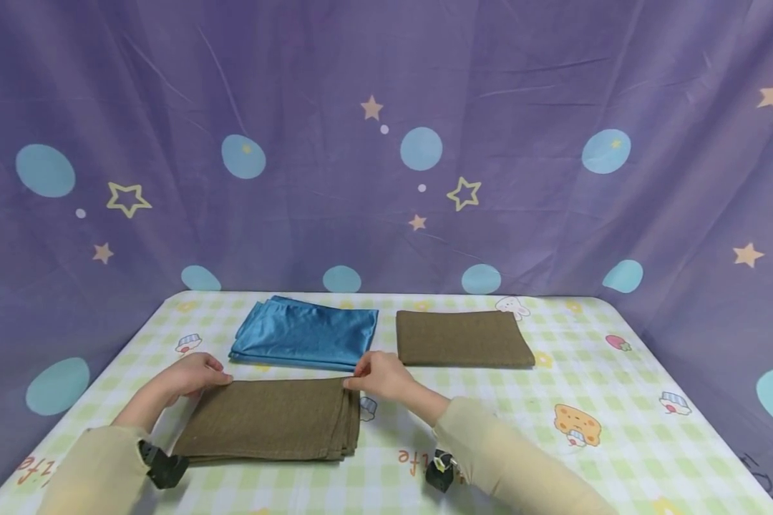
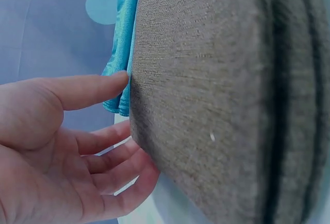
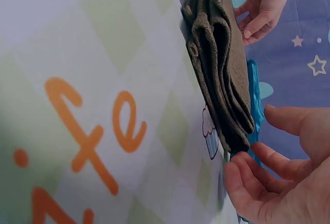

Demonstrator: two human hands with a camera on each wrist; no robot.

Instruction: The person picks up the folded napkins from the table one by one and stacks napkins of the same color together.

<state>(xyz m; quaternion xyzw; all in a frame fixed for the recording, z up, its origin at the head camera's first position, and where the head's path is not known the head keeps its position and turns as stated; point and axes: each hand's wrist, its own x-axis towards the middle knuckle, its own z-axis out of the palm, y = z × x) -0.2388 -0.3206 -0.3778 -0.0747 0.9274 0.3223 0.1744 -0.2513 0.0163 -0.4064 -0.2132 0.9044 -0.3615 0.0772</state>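
Note:
A folded brown cloth (image 1: pixel 267 418) lies in several layers near the front of the table, left of the middle. My left hand (image 1: pixel 200 373) touches its far left corner. In the left wrist view, the thumb (image 2: pixel 98 89) meets the cloth's edge and the other fingers lie along its side, fairly straight. At the far right corner is my right hand (image 1: pixel 383 375). The right wrist view shows its fingertips (image 3: pixel 240 170) against the layered corner, with the thumb (image 3: pixel 289 118) held apart from the cloth.
Behind the front cloth lies a shiny blue folded cloth (image 1: pixel 305 332), its near edge close to my right hand. A second brown folded cloth (image 1: pixel 460 340) lies at the back right. A checked tablecloth (image 1: pixel 618 386) covers the table, and a purple curtain (image 1: pixel 335 236) hangs behind it.

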